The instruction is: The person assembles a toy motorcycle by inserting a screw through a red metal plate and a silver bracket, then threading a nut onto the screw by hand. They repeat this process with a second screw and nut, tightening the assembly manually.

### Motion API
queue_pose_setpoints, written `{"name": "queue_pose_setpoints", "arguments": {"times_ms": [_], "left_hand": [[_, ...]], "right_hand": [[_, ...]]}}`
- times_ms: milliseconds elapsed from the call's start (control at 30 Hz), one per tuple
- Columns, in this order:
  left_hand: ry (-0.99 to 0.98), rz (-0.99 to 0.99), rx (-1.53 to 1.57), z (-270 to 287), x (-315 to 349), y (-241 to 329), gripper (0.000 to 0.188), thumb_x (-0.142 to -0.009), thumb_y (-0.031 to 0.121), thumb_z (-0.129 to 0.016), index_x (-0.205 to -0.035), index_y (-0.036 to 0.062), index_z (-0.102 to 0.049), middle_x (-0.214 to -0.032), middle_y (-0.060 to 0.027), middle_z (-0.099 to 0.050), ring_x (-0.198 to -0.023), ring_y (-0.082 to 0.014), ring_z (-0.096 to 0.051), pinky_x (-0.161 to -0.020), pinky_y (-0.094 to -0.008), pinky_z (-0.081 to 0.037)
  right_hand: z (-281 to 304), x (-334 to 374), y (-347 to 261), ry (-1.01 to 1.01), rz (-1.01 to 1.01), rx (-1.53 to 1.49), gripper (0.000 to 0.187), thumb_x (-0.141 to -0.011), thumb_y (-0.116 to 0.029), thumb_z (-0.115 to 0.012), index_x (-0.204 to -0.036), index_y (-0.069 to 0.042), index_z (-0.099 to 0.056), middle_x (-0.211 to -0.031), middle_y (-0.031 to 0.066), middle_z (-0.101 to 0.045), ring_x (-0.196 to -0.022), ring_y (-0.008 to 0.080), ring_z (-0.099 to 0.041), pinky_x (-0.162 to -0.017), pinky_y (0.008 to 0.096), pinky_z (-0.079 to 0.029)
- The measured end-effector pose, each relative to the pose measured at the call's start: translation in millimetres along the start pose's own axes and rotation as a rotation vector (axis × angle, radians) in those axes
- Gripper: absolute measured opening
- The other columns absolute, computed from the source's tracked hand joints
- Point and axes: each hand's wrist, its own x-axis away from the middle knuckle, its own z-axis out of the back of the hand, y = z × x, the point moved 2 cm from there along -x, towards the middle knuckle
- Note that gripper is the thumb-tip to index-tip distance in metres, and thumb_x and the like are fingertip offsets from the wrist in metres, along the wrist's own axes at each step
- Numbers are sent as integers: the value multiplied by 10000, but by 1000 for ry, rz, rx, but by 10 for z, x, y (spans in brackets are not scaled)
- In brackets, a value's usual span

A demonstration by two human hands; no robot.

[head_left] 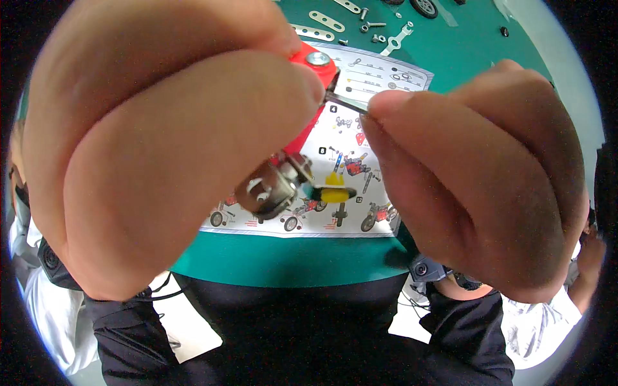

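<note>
My left hand [174,141] is closed round a partly built toy model, gripping its red piece [325,61], which has a silver bolt head [317,59] on top. Metal nuts and rounded metal parts [273,186] stick out below the fingers, along with a blurred yellow and black piece [335,193]. My right hand [483,174] pinches a thin metal rod [347,101] between thumb and fingertips. The rod's other end meets the model's edge beside my left fingertips. Its exact kind cannot be made out, and my left fingers hide much of the model.
Under the hands, a printed instruction sheet [380,138] with motorcycle drawings lies on a green table [244,260]. Perforated metal strips [327,21], loose bolts [375,25], a flat metal bracket [397,40] and a small black wheel [424,8] lie at the back. Other people are partly visible at both sides.
</note>
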Motion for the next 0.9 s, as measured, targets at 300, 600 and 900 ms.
{"name": "queue_pose_setpoints", "arguments": {"times_ms": [300, 600, 900], "left_hand": [[-107, -42, -9, 17, -38, -53, 323, -706, 113, -781, -973, 14, -630, -1035, -169, -703, -948, -373, -679, -831, -456, -553], [-53, -118, 108, -127, -59, -310, 512, -681, -100, -819, -1120, 32, -591, -1057, -169, -678, -970, -315, -668, -828, -378, -548], [-106, -105, 164, -165, -87, -265, 487, -687, -103, -814, -1106, 32, -605, -1035, -166, -671, -949, -298, -667, -815, -356, -540]], "right_hand": [[-69, 30, -10, 47, -9, 9, 400, -599, 115, -848, -960, 56, -688, -796, 143, -664, -518, 151, -515, -436, 246, -349], [-176, 210, 144, -69, -710, -132, 119, -796, -22, -755, -883, -3, -675, -769, 88, -643, -648, 189, -616, -576, 294, -457], [-129, 292, 285, -271, -686, 75, 122, -784, 13, -711, -900, 26, -674, -832, 118, -631, -746, 251, -624, -630, 329, -459]]}}
